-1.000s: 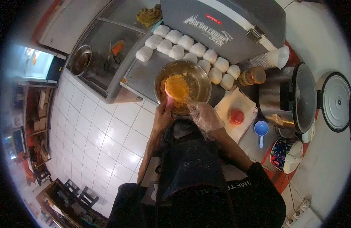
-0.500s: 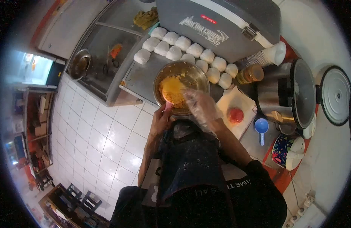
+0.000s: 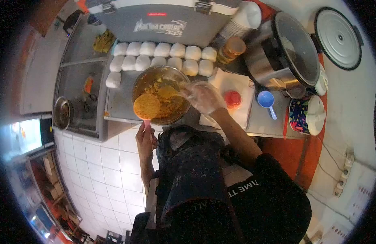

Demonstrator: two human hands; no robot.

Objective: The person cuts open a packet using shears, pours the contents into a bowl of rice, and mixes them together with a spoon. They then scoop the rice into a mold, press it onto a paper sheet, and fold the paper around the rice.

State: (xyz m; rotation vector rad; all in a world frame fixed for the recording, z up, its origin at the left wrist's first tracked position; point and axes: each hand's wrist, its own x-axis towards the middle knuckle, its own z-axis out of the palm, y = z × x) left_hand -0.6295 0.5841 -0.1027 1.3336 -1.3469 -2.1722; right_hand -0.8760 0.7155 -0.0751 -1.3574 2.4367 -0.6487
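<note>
My left hand (image 3: pixel 146 140) is closed around the pink handle of a scoop (image 3: pixel 147 123), whose cup is heaped with an orange crumbly mixture (image 3: pixel 150 106) over the near side of a steel bowl (image 3: pixel 186 78). More of the mixture lies in the bowl. My right hand (image 3: pixel 206 97), in a clear plastic glove, grips a yellow spoon (image 3: pixel 168 92). The spoon's blurred head is inside the bowl, beyond the heaped scoop. Close to the right hand, a small round red object (image 3: pixel 232 99) sits on sheets of pale paper (image 3: pixel 243 85).
Rows of rounded white packets (image 3: pixel 162 49) line the counter before a grey cooler box (image 3: pixel 127 24). Toward the right are a jar (image 3: pixel 232 49), stacked cups (image 3: pixel 247 16), a large steel pot (image 3: pixel 265 57), a blue scoop (image 3: pixel 266 99) and a patterned container (image 3: pixel 300 115).
The view has turned and shifted. The scoop now shows a full heap near the bowl's near rim. The yellow spoon has come off the scoop toward the bowl's middle.
</note>
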